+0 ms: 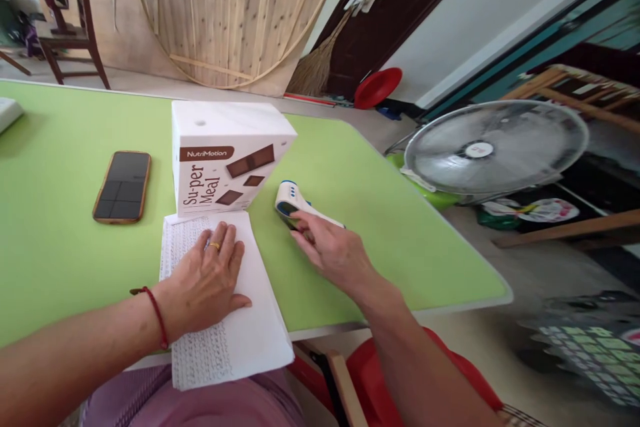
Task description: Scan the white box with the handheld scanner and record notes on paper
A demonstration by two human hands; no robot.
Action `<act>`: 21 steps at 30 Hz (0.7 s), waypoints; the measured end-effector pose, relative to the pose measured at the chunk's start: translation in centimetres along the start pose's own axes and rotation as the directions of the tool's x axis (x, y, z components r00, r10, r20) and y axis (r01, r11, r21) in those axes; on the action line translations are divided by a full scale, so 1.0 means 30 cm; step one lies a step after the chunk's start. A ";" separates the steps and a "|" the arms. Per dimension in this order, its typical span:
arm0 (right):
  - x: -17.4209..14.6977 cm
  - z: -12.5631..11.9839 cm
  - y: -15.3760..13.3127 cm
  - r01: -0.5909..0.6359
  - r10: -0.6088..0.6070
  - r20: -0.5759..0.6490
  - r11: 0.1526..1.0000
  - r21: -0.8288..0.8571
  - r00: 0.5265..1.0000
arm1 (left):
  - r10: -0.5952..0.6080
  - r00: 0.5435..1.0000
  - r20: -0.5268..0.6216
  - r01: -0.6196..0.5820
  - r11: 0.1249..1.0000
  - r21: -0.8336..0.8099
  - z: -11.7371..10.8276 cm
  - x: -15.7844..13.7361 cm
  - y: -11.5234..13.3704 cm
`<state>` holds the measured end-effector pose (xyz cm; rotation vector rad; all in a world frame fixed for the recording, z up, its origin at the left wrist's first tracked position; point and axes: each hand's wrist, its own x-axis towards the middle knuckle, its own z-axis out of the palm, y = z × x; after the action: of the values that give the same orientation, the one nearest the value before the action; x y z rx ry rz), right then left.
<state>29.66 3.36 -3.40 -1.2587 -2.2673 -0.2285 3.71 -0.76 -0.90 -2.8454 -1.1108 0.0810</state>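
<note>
My left hand [213,283] lies flat, fingers stretched out, on a stack of white paper [255,327] covered partly with handwritten lines. The paper hangs a little over the table's near edge. My right hand [335,247] is beside the white and blue infrared thermometer [295,197], which lies on the table. Its thumb and fingers are pinched together; a small dark, thin thing shows at the fingertips, too unclear to name. A white and brown NutriMotion Su-per Meal box [225,167] stands upright at the paper's far edge.
The green table [400,240] carries a phone [123,187] in a brown case at left and a white object [7,112] at the far left edge. A floor fan [495,147] stands to the right. A red stool [370,373] is below the near edge.
</note>
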 end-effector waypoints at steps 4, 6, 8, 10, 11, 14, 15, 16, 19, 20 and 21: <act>0.073 -0.060 -0.084 -0.057 0.144 -0.118 0.838 0.543 0.983 | -0.006 1.000 -0.010 0.006 1.000 -0.007 -0.001 0.004 0.000; 0.108 -0.081 -0.131 -0.044 0.155 -0.081 0.669 0.742 0.985 | -0.015 0.999 -0.030 0.014 1.000 -0.018 0.000 0.004 0.002; 0.133 -0.082 -0.170 -0.025 0.113 -0.046 0.557 0.830 0.993 | -0.022 0.999 -0.049 0.021 0.999 -0.029 0.002 0.004 0.005; 0.150 -0.063 -0.199 0.010 0.091 -0.068 0.527 0.850 0.994 | -0.025 0.998 -0.064 0.023 0.999 -0.031 0.005 0.005 0.008; 0.155 -0.049 -0.210 0.036 0.104 -0.105 0.521 0.853 0.989 | -0.026 0.997 -0.068 0.024 0.999 -0.029 0.006 0.005 0.010; 0.168 0.003 -0.238 0.060 0.186 -0.157 0.443 0.895 0.970 | -0.022 0.997 -0.068 0.020 0.999 -0.028 0.010 0.007 0.013; 0.171 0.022 -0.246 0.029 0.209 -0.120 0.391 0.920 0.971 | -0.020 0.997 -0.068 0.018 0.999 -0.030 0.011 0.007 0.014; 0.175 0.040 -0.253 -0.022 0.227 -0.059 0.336 0.942 0.972 | -0.021 0.997 -0.069 0.018 0.999 -0.033 0.011 0.008 0.015; 0.183 0.093 -0.269 -0.191 0.272 0.129 0.217 0.957 0.954 | -0.022 0.997 -0.068 0.019 0.999 -0.043 0.011 0.008 0.015; 0.185 0.109 -0.272 -0.240 0.302 0.170 0.215 0.947 0.938 | -0.021 0.998 -0.066 0.018 0.999 -0.048 0.011 0.007 0.015; 0.187 0.123 -0.274 -0.286 0.333 0.201 0.230 0.930 0.921 | -0.021 0.998 -0.062 0.017 0.998 -0.055 0.011 0.007 0.015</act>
<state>19.11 4.41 -2.70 -0.8962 -1.4664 1.1300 4.15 -0.92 -1.28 -2.8623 -1.1444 -0.0392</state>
